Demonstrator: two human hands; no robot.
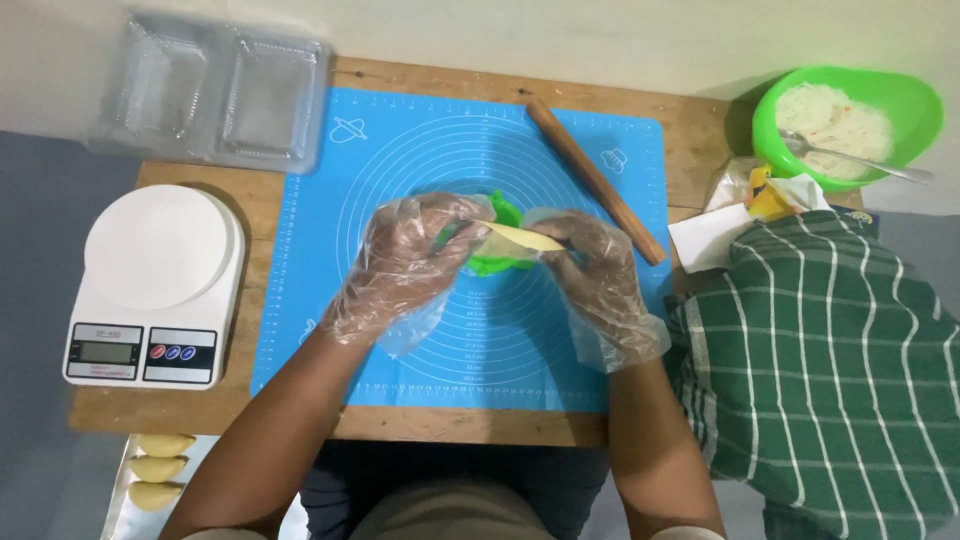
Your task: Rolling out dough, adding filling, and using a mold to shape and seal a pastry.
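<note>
holding a green dumpling press (497, 262) with a pale dough round (522, 238) over the blue mat (400, 160), left hand (405, 262) and right hand (592, 268) are both gripping it, while three shaped dumplings (160, 468) are already lying on the tray (122, 510).

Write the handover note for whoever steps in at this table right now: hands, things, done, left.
Left hand, in a clear plastic glove: grips the green plastic dumpling mould over the blue silicone mat.
Right hand, gloved: pinches the pale yellow dough sheet lying on the mould.
Done: three shaped dumplings on the tray at bottom left.
Left: this piece is not yet folded; filling sits in the green bowl.
</note>
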